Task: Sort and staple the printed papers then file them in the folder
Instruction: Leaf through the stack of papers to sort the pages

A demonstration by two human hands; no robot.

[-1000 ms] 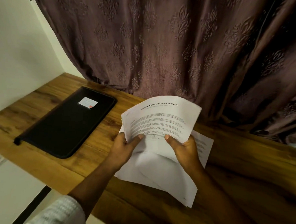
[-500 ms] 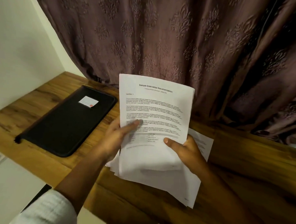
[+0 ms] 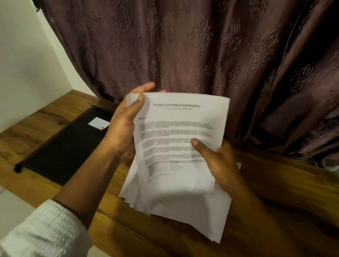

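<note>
Printed papers (image 3: pixel 181 205) are held as a loose stack in both hands, above the middle of the wooden surface (image 3: pixel 278 189) and in front of the curtain. The lower left edges of the sheets are fanned out and uneven, and I cannot tell whether the bottom of the stack touches the wood. The top sheet (image 3: pixel 176 117) is raised and tilted toward the camera. It carries a centred heading and several blocks of text, too blurred to read.

The left hand (image 3: pixel 124 123) pinches the top left corner of that sheet, with its thumb on the printed face and the fingers behind, so the corner curls a little. The right hand (image 3: pixel 221 164) grips the stack at its right side, thumb pressed on the front of the top sheet near its middle and the other fingers hidden behind the paper. A white ribbed sleeve (image 3: pixel 42 233) covers the left forearm at the near left.

A black folder (image 3: pixel 68 144) lies flat and closed on the surface to the left of the papers, partly hidden by the left wrist, with a small white label (image 3: pixel 98 123) near its far end. A brown patterned curtain (image 3: pixel 187 42) hangs along the far edge of the surface, and a pale wall (image 3: pixel 23 56) stands at the far left.
</note>
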